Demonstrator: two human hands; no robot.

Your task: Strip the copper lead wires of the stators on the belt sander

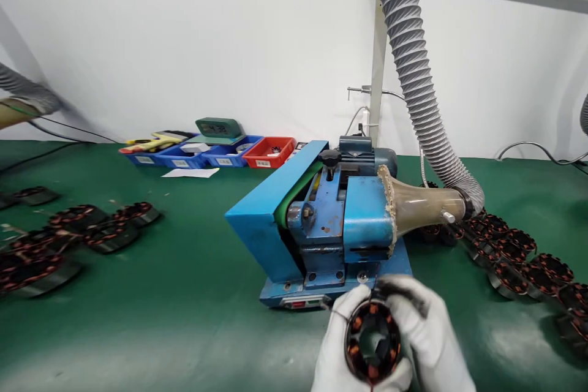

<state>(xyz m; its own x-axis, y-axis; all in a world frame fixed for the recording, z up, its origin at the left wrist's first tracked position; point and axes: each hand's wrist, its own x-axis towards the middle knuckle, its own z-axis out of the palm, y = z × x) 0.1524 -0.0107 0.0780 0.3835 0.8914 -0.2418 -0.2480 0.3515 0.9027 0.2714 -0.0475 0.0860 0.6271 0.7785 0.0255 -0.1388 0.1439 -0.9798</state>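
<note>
Low in front of me I hold a motor stator [354, 350], a dark ring with copper windings around an open centre. My left hand [335, 352], in a white glove, grips it from the left and below, with the thumb at the upper left. White-gloved too, my right hand [434, 331] has bent fingers against the stator's upper right edge; its fingertip area looks dark and is blurred. A thin wire sticks out at the stator's left. Just beyond my hands stands a blue belt grinder [321, 220] with a green belt [298, 190].
A tan funnel [422, 208] joins the grinder to a grey hose [408, 55]. More stators lie at the right [509, 251] and left [110, 236]. Blue bins [184, 159], a red bin [269, 153] and a digital clock [219, 127] stand along the wall.
</note>
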